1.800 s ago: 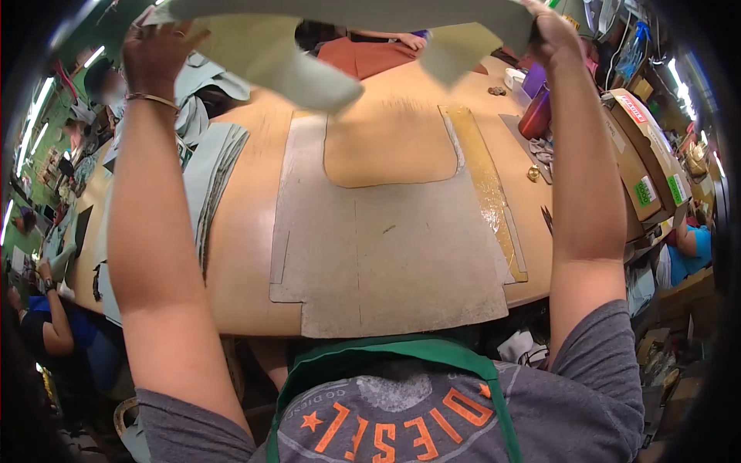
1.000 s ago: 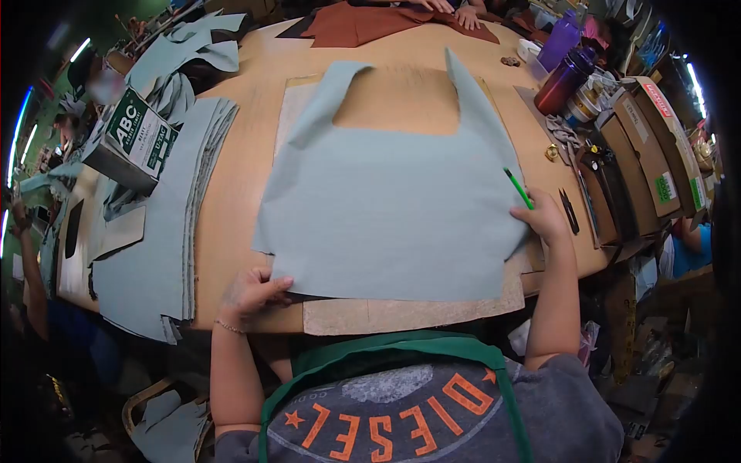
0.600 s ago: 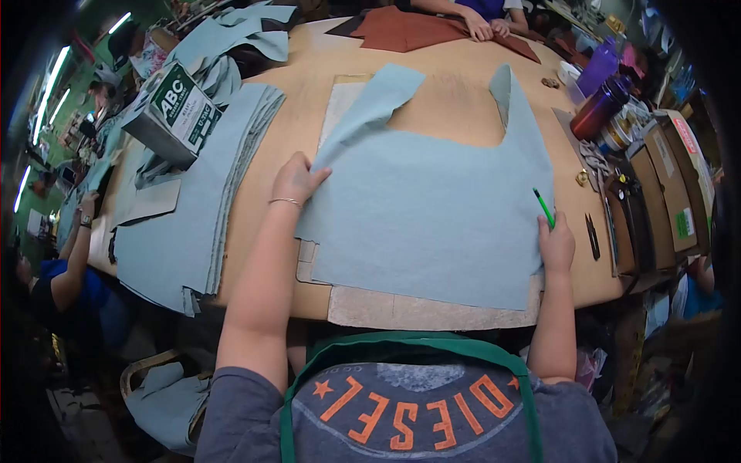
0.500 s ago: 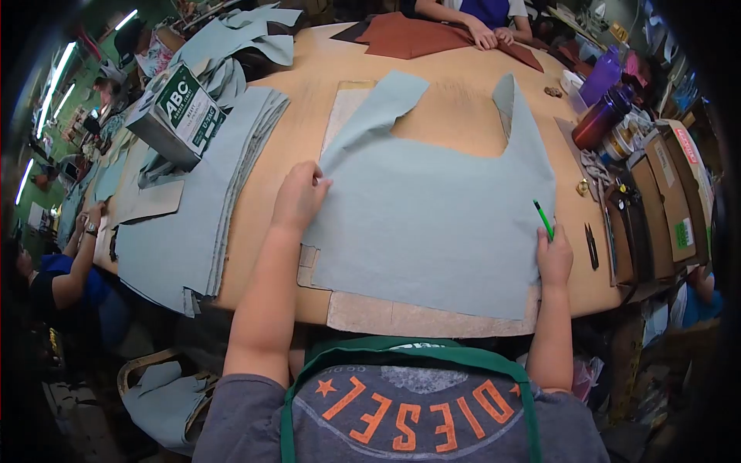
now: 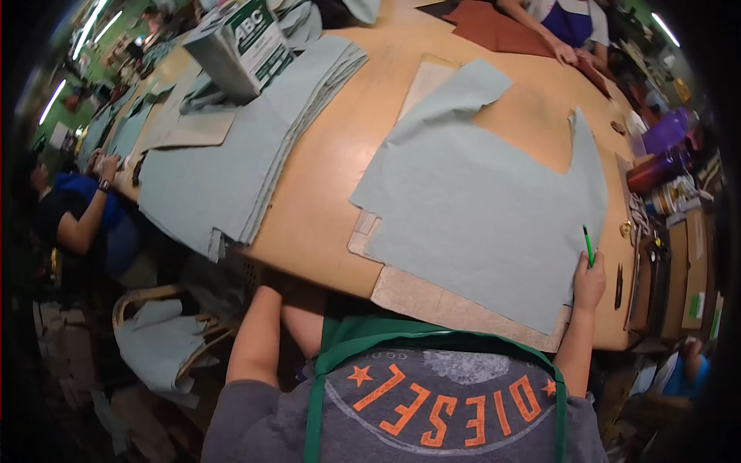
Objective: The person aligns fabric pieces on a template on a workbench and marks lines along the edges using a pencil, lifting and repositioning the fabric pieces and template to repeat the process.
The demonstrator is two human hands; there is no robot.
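Note:
My right hand (image 5: 589, 285) is closed around a slim green pencil (image 5: 588, 245), which points up and away from me. This hand rests by the right edge of a large pale blue-grey cut piece (image 5: 478, 201) of leather or fabric with two long strap-like arms. Beneath that piece lies a beige board (image 5: 432, 301), showing along the near side and at the far left. My left forearm (image 5: 258, 332) reaches down to the table's near edge; the hand itself is hidden in shadow there, so its fingers do not show.
A stack of similar pieces (image 5: 224, 170) lies at left, with a metal ABC can (image 5: 235, 54) on it. Black snips (image 5: 619, 285), a purple bottle (image 5: 656, 170) and boxes (image 5: 695, 262) line the right. A chair (image 5: 123, 309) holds more pieces. A co-worker's hands (image 5: 575, 58) handle brown material (image 5: 494, 31).
My left hand has let go of the piece's left edge and dropped to below the table edge. My right hand still holds the pencil. The view has turned left.

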